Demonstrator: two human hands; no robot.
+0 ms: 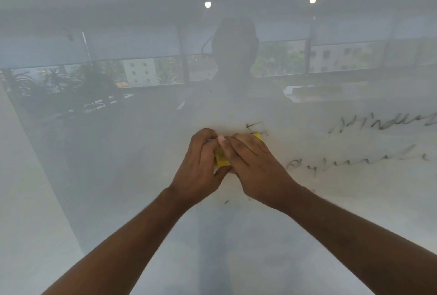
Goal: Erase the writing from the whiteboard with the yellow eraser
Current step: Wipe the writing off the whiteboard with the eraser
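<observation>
A glossy whiteboard (118, 200) fills the view. The yellow eraser (221, 159) is pressed flat against it near the middle, mostly covered by both hands; one corner of it pokes out at the upper right. My left hand (201, 167) grips its left side, thumb under the lower edge. My right hand (255, 167) lies over its right part, fingers spread across it. Black handwriting (383, 124) runs to the right, with a second line below. Small marks remain just above the eraser and below my right wrist.
The board surface reflects a room with ceiling lights, windows, plants and the person's dim outline. A paler strip of wall (23, 188) borders the board on the left. The board area left of and below the hands carries no writing.
</observation>
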